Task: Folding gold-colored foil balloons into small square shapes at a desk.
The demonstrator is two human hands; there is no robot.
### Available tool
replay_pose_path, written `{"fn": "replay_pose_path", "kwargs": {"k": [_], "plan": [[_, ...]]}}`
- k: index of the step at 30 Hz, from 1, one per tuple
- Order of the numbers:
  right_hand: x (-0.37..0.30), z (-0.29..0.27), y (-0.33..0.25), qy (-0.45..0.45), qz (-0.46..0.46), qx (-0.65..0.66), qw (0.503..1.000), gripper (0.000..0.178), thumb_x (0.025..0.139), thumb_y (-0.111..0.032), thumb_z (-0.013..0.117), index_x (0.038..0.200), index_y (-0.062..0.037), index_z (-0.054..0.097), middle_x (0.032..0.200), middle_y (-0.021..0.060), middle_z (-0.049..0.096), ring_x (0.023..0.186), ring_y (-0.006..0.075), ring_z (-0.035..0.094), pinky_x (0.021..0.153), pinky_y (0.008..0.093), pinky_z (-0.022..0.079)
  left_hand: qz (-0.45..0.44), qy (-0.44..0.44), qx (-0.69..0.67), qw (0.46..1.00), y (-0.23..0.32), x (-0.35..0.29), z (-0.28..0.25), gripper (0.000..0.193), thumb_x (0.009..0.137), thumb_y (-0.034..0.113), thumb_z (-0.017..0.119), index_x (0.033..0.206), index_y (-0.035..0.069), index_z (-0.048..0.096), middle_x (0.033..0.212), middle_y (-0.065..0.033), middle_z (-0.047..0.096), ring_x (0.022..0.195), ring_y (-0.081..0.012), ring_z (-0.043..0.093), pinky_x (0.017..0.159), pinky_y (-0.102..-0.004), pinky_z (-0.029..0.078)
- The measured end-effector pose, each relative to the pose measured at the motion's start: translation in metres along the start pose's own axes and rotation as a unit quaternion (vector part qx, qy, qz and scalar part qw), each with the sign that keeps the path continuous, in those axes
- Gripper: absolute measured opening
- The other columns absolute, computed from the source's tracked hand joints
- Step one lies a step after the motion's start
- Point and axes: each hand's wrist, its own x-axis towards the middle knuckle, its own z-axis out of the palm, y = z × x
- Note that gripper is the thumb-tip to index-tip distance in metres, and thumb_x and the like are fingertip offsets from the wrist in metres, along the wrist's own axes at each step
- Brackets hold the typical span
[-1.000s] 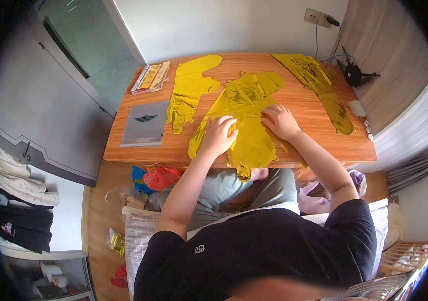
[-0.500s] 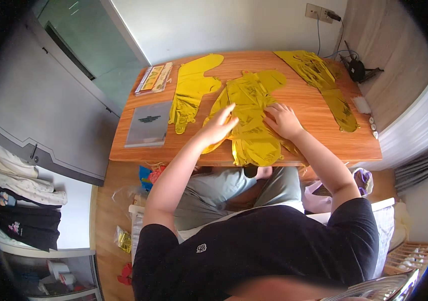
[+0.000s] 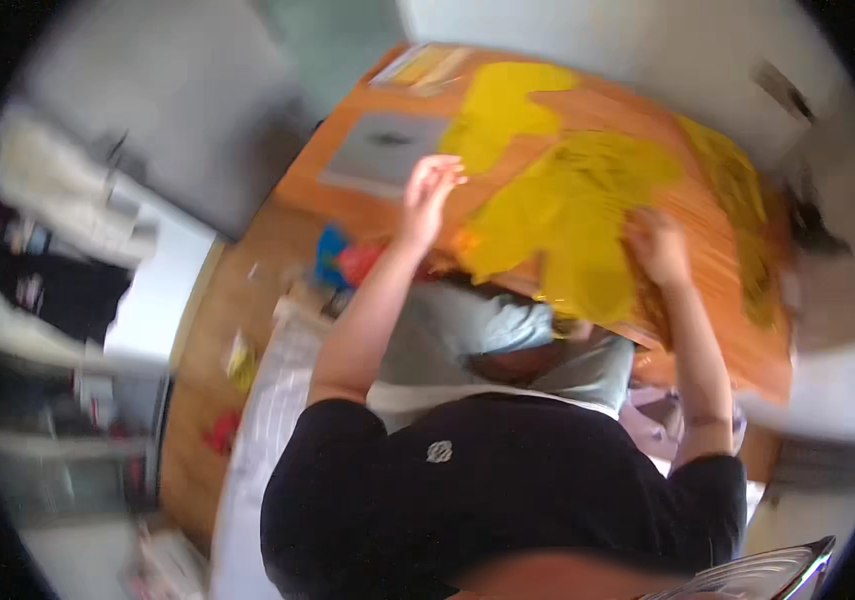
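Left hand hovers left of the middle gold foil sheet; right hand, blurred, at its right edge.

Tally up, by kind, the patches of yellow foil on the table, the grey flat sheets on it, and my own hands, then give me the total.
Yellow foil patches: 3 (left patch, middle patch, right patch; blur hides whether sheets overlap within one)
Grey flat sheet: 1
Hands: 2 (left hand, right hand)
Total: 6
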Motion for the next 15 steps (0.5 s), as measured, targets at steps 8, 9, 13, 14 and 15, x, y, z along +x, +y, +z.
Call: {"fn": "replay_pose_path", "kwargs": {"k": [8, 9, 13, 14, 15], "plan": [[0.007, -0.004, 0.15, 0.157, 0.099, 0.143, 0.972, 0.046, 0.109, -0.036, 0.048, 0.138, -0.0059, 0.065, 0.142, 0.017, 0.063, 0.134, 0.0304, 0.057, 0.116, 0.0447, 0.042, 0.017, 0.24, 0.456, 0.857, -0.02, -0.322, -0.171, 0.019, 0.091, -0.003, 0.063, 0.109, 0.005, 0.065, 0.1, -0.0148, 0.065, 0.098, -0.0333, 0.064, 0.087, -0.0403, 0.051], [0.01, -0.011, 0.164, 0.174, 0.121, 0.178, 0.961, 0.044, 0.109, -0.035, 0.048, 0.138, -0.0049, 0.064, 0.141, 0.0174, 0.063, 0.131, 0.0303, 0.058, 0.114, 0.0441, 0.044, -0.072, 0.297, 0.457, 0.835, -0.026, -0.376, -0.188, 0.02, 0.09, -0.004, 0.062, 0.108, 0.005, 0.065, 0.1, -0.0153, 0.065, 0.098, -0.0338, 0.064, 0.087, -0.0412, 0.051], [0.022, -0.05, 0.188, 0.248, 0.236, 0.287, 0.895, 0.04, 0.108, -0.028, 0.049, 0.134, -0.0006, 0.064, 0.139, 0.0193, 0.063, 0.122, 0.0298, 0.063, 0.105, 0.0419, 0.054, -0.207, 0.39, 0.59, 0.676, -0.023, -0.566, -0.223, 0.022, 0.088, 0.001, 0.063, 0.109, 0.006, 0.064, 0.103, -0.0164, 0.066, 0.097, -0.0396, 0.064, 0.085, -0.0472, 0.052], [0.029, -0.049, 0.187, 0.259, 0.269, 0.318, 0.871, 0.039, 0.108, -0.026, 0.049, 0.133, 0.0004, 0.064, 0.138, 0.0197, 0.063, 0.12, 0.0297, 0.064, 0.102, 0.0414, 0.057, -0.235, 0.395, 0.629, 0.627, -0.01, -0.617, -0.223, 0.027, 0.089, 0.006, 0.064, 0.115, 0.007, 0.063, 0.11, -0.0175, 0.065, 0.104, -0.0417, 0.063, 0.089, -0.0502, 0.052], [0.025, -0.033, 0.164, 0.221, 0.289, 0.166, 0.917, 0.037, 0.108, -0.026, 0.05, 0.13, 0.0, 0.065, 0.136, 0.0189, 0.063, 0.119, 0.0297, 0.064, 0.102, 0.0418, 0.056, -0.308, 0.374, 0.657, 0.578, 0.006, -0.664, -0.216, 0.031, 0.09, 0.011, 0.065, 0.121, 0.008, 0.06, 0.119, -0.0174, 0.063, 0.112, -0.0413, 0.06, 0.093, -0.0522, 0.05]]}}
